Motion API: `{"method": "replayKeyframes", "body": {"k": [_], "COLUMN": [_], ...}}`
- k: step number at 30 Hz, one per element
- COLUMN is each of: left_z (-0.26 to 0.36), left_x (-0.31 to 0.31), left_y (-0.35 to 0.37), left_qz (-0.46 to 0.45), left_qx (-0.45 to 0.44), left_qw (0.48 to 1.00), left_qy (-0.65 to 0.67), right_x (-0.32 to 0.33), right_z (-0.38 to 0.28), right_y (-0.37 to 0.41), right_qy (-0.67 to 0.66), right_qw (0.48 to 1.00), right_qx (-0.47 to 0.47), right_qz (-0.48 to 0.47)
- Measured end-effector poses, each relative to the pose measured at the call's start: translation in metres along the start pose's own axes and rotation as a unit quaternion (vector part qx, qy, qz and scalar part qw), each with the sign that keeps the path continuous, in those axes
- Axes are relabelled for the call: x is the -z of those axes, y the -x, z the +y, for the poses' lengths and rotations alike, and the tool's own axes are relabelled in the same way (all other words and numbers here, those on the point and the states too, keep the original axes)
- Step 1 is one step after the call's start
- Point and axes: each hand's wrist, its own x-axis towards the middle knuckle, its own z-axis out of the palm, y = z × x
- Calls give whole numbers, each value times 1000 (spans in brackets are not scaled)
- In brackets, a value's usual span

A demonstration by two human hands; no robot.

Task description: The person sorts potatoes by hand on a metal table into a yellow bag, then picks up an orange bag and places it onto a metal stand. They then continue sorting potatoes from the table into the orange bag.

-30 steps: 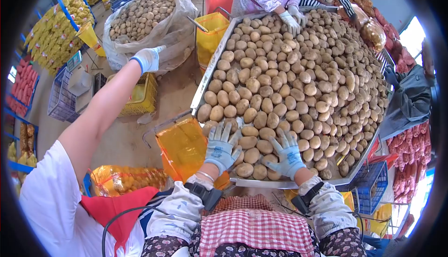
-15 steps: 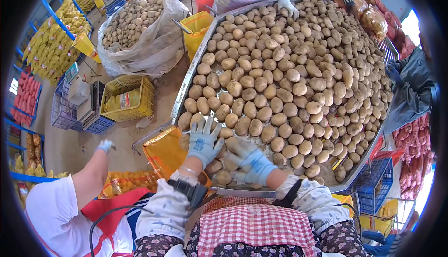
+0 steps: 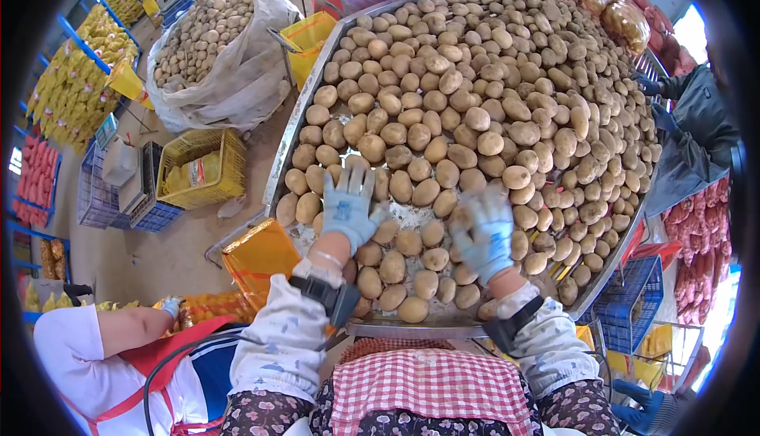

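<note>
Brown potatoes (image 3: 426, 192) cover a metal-rimmed sorting table (image 3: 286, 147) in front of me. My left hand (image 3: 347, 210), in a light blue and white glove, lies flat on potatoes near the left side with its fingers spread. Farther right, my right hand (image 3: 484, 234) rests over potatoes in a matching glove. Its fingers are stretched out and slightly blurred, with the thumb apart. Between my hands and toward the near edge lies a loose group of potatoes (image 3: 392, 268). An orange mesh bag (image 3: 261, 260) hangs at the table's left corner.
A large white sack (image 3: 265, 60) of potatoes stands at the left, near a yellow crate (image 3: 202, 186). A yellow bin (image 3: 305, 44) adjoins the table's left edge. Blue crates (image 3: 629, 305) stand at the right. Other people work at the far side, right side and left.
My right hand has moved right, and more potatoes now lie at the near edge between my hands. My left hand has shifted slightly. The far co-worker's hand has drawn back from the potatoes.
</note>
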Motion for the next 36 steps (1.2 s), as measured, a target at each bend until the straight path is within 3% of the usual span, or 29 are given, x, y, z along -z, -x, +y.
{"method": "replayKeyframes", "body": {"k": [2, 3, 4, 6, 8, 9, 10, 11, 13, 15, 16, 18, 20, 22, 23, 24, 25, 26, 28, 30, 32, 33, 34, 35, 36], "left_z": [7, 6, 5, 1, 1, -3, -8, -14, -40, -48, -45, -22, -2, 7, 12, 7, -1, -10, -27, -53, -71, -62, -45, -34, -33], "left_x": [-1, 3, 9, 25, 44, 64, 66, 66, 24, -13, -14, -11, 9, 10, 19, 35, 53, 62, 61, 8, -39, -32, -13, 2, 8], "left_y": [30, 39, 46, 60, 62, 39, 22, 6, -25, -44, -52, -42, -24, 15, 32, 23, 6, -7, -20, -63, -91, -93, -101, -109, -116], "left_qz": [-27, -28, -48, -91, -130, -267, -201, -133, 104, 57, 8, -40, -138, -92, -21, -18, -231, -434, -139, 93, 106, 102, 11, -79, -77], "left_qx": [-27, -28, -35, -48, -61, 19, 72, 124, 70, 100, 132, 119, 67, 17, -2, -3, 41, 81, 138, 131, 171, 172, 210, 243, 241], "left_qw": [993, 993, 992, 988, 981, 947, 955, 954, 988, 992, 991, 992, 988, 986, 987, 987, 956, 878, 940, 975, 972, 973, 976, 967, 967], "left_qy": [112, 107, 109, 118, 128, 175, 208, 238, 95, 48, 0, -24, 14, 139, 161, 160, 176, 185, 278, 156, 118, 118, 54, -11, -10], "right_x": [-16, -11, -10, -10, -3, -6, -7, 7, 19, 19, 18, 14, 18, 18, 18, 15, 19, 21, 7, -10, -6, 6, 14, 16, 14], "right_z": [43, 37, 28, 3, -1, 12, 22, 23, 39, 67, 82, 103, 100, 101, 98, 98, 90, 78, 53, 35, 30, 26, 23, 22, 25], "right_y": [-1, 7, 16, 36, 41, 37, 30, 7, -32, -65, -76, -92, -97, -94, -87, -81, -74, -64, -36, -6, 8, 16, 23, 32, 41], "right_qy": [106, 116, 114, 62, 71, -22, -115, -43, 59, 125, 123, 166, 165, 165, 154, 154, 171, 188, 123, 40, 67, 61, 56, 37, 38], "right_qw": [989, 992, 992, 992, 992, 993, 983, 986, 987, 981, 982, 977, 976, 979, 981, 985, 984, 979, 988, 998, 996, 990, 980, 984, 984], "right_qx": [-62, -47, -47, -4, 41, 84, 127, 160, 73, -37, -34, -134, -140, -117, -117, -71, -46, -23, 21, -2, 1, 32, 64, 54, 52], "right_qz": [77, -3, 0, -108, -98, -83, -69, 34, 132, 141, 142, -12, -33, -27, -19, -6, -37, -71, -94, -41, -65, -125, -183, -168, -166]}}
